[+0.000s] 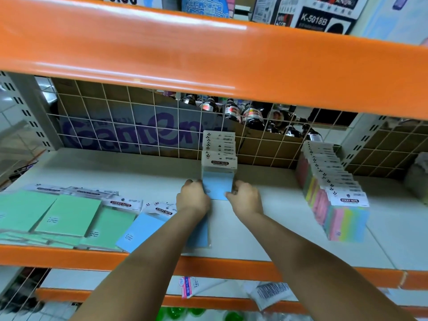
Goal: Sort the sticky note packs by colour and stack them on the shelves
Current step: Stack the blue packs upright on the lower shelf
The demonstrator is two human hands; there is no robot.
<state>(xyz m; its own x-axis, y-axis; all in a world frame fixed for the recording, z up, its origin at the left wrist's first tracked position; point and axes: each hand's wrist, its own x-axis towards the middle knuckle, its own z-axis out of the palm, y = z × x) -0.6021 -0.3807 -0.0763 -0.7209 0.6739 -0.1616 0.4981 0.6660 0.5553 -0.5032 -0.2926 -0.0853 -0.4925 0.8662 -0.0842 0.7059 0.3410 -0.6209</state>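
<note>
white shelf [266, 228] w/ orange edge: left hand [193, 196] & right hand [245, 196] both grasp upright blue sticky note packs [217, 181] by sides.

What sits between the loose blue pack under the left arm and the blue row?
Nothing visible: bare shelf runs from the loose blue pack to the blue row, though both hands grip the row's front pack.

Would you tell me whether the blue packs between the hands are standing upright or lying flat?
Upright: the blue packs stand on edge in a row, header cards on top.
</note>
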